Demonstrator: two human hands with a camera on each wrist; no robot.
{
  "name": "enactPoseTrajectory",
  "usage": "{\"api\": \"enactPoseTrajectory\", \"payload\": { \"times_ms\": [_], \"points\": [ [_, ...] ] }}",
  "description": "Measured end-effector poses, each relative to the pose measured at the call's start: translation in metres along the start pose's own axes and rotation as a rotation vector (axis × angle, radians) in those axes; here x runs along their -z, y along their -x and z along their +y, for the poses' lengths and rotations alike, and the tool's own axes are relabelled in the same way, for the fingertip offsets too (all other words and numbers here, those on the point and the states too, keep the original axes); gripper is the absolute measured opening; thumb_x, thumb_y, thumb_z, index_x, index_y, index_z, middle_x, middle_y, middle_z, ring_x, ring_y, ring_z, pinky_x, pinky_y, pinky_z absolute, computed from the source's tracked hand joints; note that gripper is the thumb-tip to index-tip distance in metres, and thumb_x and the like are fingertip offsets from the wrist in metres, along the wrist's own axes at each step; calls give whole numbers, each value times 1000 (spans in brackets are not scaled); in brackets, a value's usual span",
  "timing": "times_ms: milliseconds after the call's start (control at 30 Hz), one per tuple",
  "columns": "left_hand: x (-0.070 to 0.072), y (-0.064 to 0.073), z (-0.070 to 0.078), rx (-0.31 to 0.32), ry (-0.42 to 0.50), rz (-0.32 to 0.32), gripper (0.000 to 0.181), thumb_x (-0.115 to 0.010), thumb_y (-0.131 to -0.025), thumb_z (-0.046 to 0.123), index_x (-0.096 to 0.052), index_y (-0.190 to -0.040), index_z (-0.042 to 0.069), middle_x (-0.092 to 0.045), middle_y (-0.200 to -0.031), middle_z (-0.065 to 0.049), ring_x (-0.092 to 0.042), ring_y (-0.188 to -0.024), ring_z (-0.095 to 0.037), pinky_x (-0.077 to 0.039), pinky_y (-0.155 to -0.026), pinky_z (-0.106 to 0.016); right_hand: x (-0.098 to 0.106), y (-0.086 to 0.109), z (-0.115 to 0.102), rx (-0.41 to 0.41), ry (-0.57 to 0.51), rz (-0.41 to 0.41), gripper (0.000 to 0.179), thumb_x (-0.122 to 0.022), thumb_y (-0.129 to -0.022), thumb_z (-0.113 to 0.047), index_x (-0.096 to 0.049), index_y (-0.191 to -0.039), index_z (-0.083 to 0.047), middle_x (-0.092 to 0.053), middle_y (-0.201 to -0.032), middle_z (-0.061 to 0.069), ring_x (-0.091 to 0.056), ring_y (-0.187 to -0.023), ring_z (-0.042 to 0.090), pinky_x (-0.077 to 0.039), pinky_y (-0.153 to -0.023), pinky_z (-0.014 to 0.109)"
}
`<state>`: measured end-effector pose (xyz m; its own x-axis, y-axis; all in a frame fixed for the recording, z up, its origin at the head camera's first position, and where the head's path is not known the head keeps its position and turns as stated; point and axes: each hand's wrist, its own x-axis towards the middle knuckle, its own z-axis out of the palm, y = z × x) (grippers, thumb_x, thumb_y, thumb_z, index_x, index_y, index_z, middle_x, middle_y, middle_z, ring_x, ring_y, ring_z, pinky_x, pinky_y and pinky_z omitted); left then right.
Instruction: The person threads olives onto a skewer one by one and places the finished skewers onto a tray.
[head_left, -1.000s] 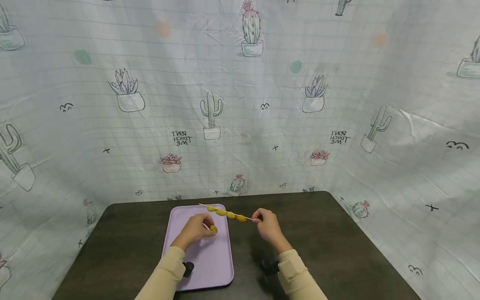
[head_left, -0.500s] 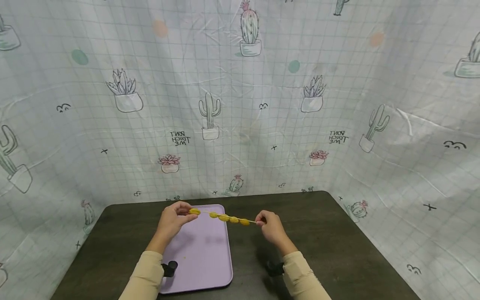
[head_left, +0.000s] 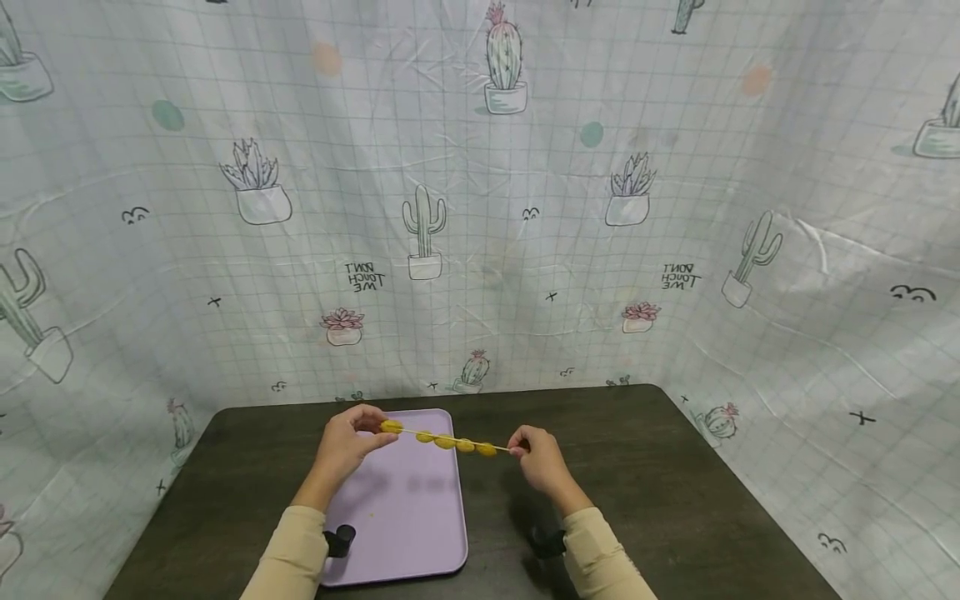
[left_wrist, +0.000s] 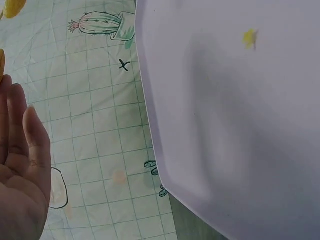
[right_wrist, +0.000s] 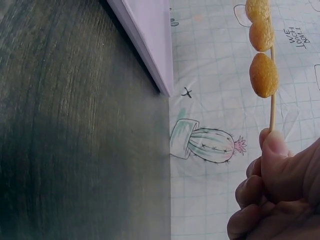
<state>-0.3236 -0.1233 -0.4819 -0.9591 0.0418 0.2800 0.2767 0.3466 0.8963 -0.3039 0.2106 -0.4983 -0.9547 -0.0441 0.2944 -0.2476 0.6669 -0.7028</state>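
Note:
In the head view my right hand [head_left: 545,462] pinches the right end of a thin wooden skewer [head_left: 502,448], held nearly level above the table. Several small yellow oval pieces, fruit-like in look, are threaded along it. The right wrist view shows thumb and fingertips on the bare end of the stick, just below the nearest oval piece [right_wrist: 264,75]. At the skewer's left end my left hand [head_left: 343,446] pinches another yellow oval piece [head_left: 391,426] between thumb and fingers, the stick's tip meeting it. A gap of bare stick separates it from the others.
Beneath the skewer and left hand lies a lilac rectangular tray [head_left: 412,533] with a low rim. A tiny yellow bit [left_wrist: 249,38] rests on it. The dark wooden table [head_left: 660,500] backs onto a cactus-print curtain [head_left: 480,250].
A second ago my left hand held the loose piece over the tray, below the skewer. It has since moved left and up, bringing the piece to the tip; the right hand dipped slightly.

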Motion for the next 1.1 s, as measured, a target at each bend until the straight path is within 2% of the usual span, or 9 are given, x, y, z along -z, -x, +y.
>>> {"api": "enactPoseTrajectory", "payload": {
  "times_ms": [133, 300, 400, 567, 633, 867, 967, 1100],
  "points": [
    [2, -1, 0, -20, 3, 2, 26, -89, -77, 11, -73, -97, 12, -73, -88, -1, -67, -89, -20, -54, -70, -29, 0, 0, -1, -11, -10, 4, 21, -70, -88, 10, -65, -78, -8, -61, -76, 1, -50, -67, 15, -45, -63, 31],
    [3, 0, 0, -13, 8, -1, 26, -89, -78, 10, -72, -98, 11, -73, -89, -2, -67, -88, -21, -54, -70, -29, -2, 1, -2, -3, -21, -8, 20, -69, -88, 10, -65, -79, -7, -61, -77, 2, -50, -67, 15, -45, -61, 30],
    [3, 0, -2, -9, 11, -2, 27, -89, -78, 11, -72, -99, 12, -73, -89, -1, -66, -89, -20, -55, -74, -30, -3, 2, -1, -4, -20, -16, 20, -69, -89, 11, -65, -79, -7, -60, -77, 2, -50, -67, 15, -46, -61, 30],
    [2, 1, -3, -21, 35, -1, 28, -89, -77, 8, -73, -100, 13, -75, -92, 0, -68, -92, -18, -55, -87, -41, -3, 2, -1, -12, -17, -7, 20, -69, -89, 11, -64, -80, -7, -60, -77, 3, -50, -68, 16, -46, -62, 32],
    [2, 2, -3, -18, 49, -8, 28, -88, -77, 8, -73, -100, 13, -75, -93, 0, -68, -94, -18, -55, -89, -45, -3, 3, -1, -7, -15, -5, 20, -69, -89, 11, -64, -81, -7, -60, -78, 3, -50, -68, 16, -46, -61, 33],
    [-1, 3, -3, -15, 59, -19, 27, -89, -78, 11, -74, -100, 14, -75, -94, 2, -69, -97, -19, -53, -92, -45, -1, 5, -3, 28, 23, 4, 21, -69, -89, 11, -64, -81, -7, -60, -79, 3, -52, -68, 16, -47, -61, 33],
    [-3, 3, -3, -9, 49, -25, 26, -89, -78, 13, -76, -101, 14, -75, -93, 2, -69, -95, -18, -55, -87, -42, -1, 4, -3, 32, 26, 7, 21, -68, -89, 12, -63, -81, -7, -60, -78, 3, -52, -69, 16, -48, -62, 33],
    [-4, 4, -2, 32, 60, -14, 24, -89, -78, 14, -77, -99, 13, -76, -91, 1, -69, -91, -18, -56, -75, -33, -2, 4, -3, 37, 25, 7, 22, -68, -88, 13, -63, -80, -7, -59, -78, 2, -51, -68, 16, -47, -62, 33]
  ]
}}
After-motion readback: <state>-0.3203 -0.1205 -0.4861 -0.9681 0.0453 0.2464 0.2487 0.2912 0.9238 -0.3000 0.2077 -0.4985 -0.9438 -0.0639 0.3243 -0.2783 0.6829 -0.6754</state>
